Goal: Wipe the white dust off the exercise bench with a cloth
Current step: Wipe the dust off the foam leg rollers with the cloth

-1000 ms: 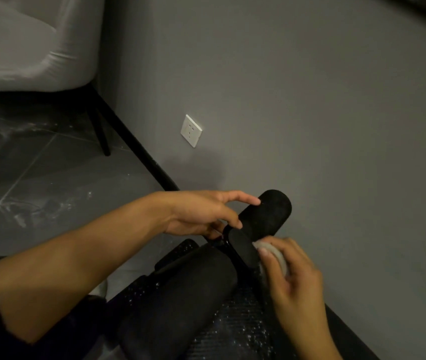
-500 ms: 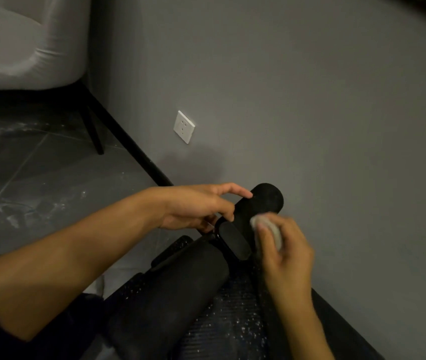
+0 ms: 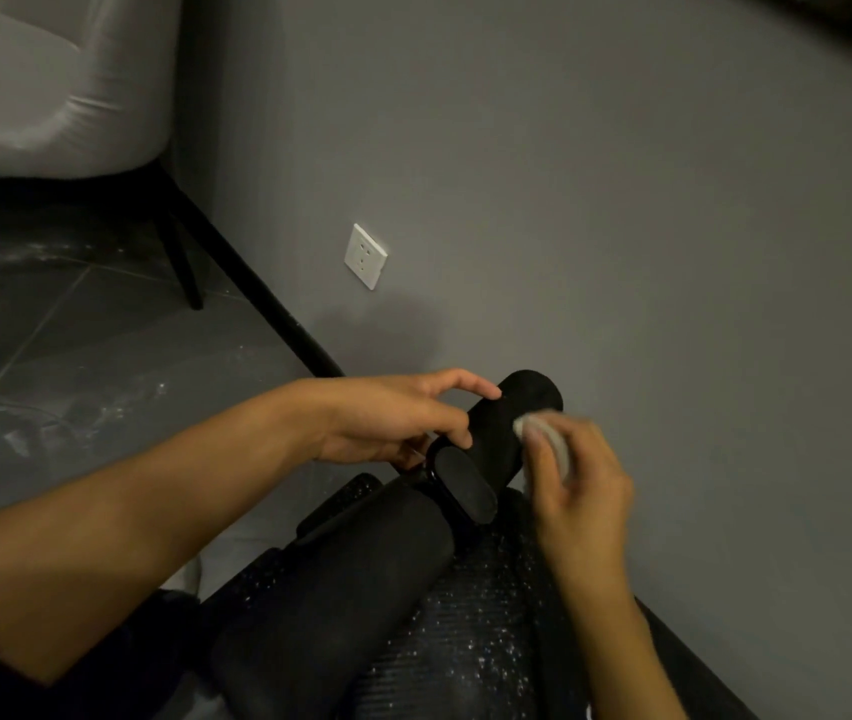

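Note:
The black exercise bench (image 3: 444,662) fills the lower middle, its textured pad speckled with white dust. Two black foam rollers stick out of it: a far one (image 3: 512,418) against the wall and a near one (image 3: 340,605). My right hand (image 3: 579,491) grips a small pale cloth (image 3: 543,433) and presses it on the right side of the far roller; the hand is blurred. My left hand (image 3: 403,418) holds the far roller's left end by the black bracket (image 3: 465,485), index finger stretched over the foam.
A grey wall (image 3: 621,226) stands right behind the bench, with a white socket (image 3: 364,256) low on it. A pale upholstered chair (image 3: 49,85) on black legs stands at the upper left. The dark tiled floor (image 3: 75,387) shows white smears.
My right hand has slid the cloth up the far roller from beside the bracket toward its far end. My left hand has kept its hold.

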